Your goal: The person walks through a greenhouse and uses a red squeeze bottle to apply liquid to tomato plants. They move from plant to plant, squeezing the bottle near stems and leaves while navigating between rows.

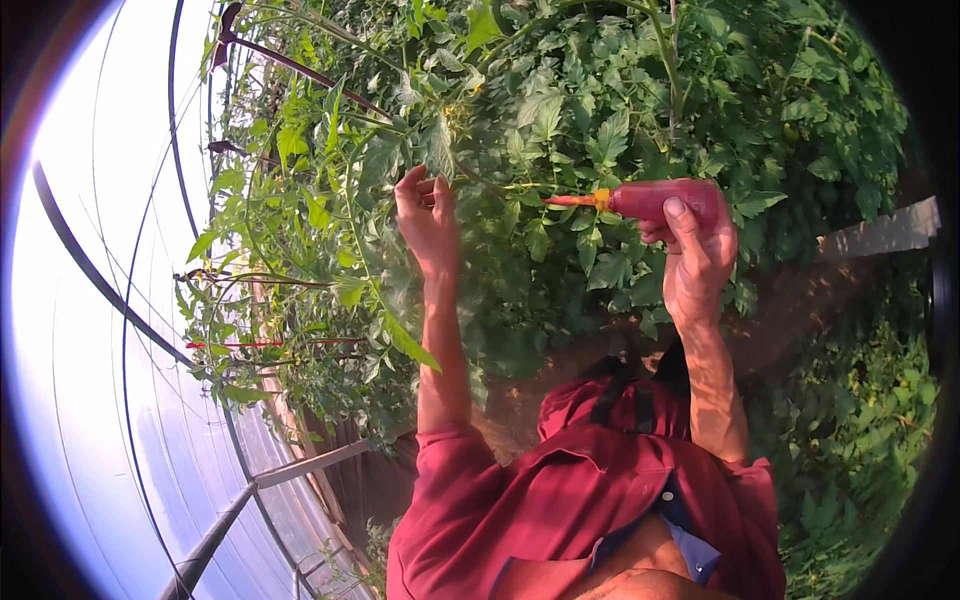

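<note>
My right hand (694,255) is wrapped around a red squeeze bottle (664,202) with a yellow collar and a long, narrow orange-red nozzle. The bottle lies level, its nozzle pointing left among tomato leaves. To the left, my left hand (427,217) is raised with bent fingers spread a little and nothing visible between them. Its fingertips are close beside a tomato leaf (441,146); contact cannot be made out. Yellow tomato flowers (459,116) show just above that hand. Leafy tomato plants (555,142) surround both hands.
Left stands a plastic-film greenhouse wall (97,322) with dark curved poles (112,289) and thin lines. A dark rod (307,71) reaches into the foliage. A pale board (881,231) juts in at right, above bare soil (787,307). More plants (862,427) grow at lower right.
</note>
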Motion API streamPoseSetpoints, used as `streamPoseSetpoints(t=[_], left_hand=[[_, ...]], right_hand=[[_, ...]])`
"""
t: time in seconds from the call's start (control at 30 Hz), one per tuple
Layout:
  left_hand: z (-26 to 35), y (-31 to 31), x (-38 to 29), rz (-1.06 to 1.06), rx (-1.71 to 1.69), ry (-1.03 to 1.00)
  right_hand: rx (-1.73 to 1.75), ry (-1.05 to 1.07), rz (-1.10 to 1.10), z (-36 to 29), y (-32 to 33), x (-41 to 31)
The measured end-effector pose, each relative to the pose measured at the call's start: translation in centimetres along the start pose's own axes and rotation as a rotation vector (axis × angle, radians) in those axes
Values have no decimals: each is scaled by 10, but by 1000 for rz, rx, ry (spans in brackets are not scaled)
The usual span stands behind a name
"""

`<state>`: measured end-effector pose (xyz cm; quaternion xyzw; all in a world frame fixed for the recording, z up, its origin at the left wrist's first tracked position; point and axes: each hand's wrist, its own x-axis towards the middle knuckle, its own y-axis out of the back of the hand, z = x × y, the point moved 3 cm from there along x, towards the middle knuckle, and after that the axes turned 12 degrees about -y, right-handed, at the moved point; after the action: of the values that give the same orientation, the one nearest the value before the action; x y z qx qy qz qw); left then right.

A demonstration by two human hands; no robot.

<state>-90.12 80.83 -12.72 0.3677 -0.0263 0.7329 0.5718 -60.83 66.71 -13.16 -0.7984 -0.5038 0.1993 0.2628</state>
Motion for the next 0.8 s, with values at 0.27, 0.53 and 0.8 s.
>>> streamPoseSetpoints(t=[0.27,0.53,0.8], left_hand=[[0,-19,11,-35,-303,116],[-1,-22,16,127,-467,76],[-1,-22,20,92,-447,53]], right_hand=[[13,175,-111,10,-109,13],[20,298,-176,22,-143,22],[-110,307,-115,35,-143,26]])
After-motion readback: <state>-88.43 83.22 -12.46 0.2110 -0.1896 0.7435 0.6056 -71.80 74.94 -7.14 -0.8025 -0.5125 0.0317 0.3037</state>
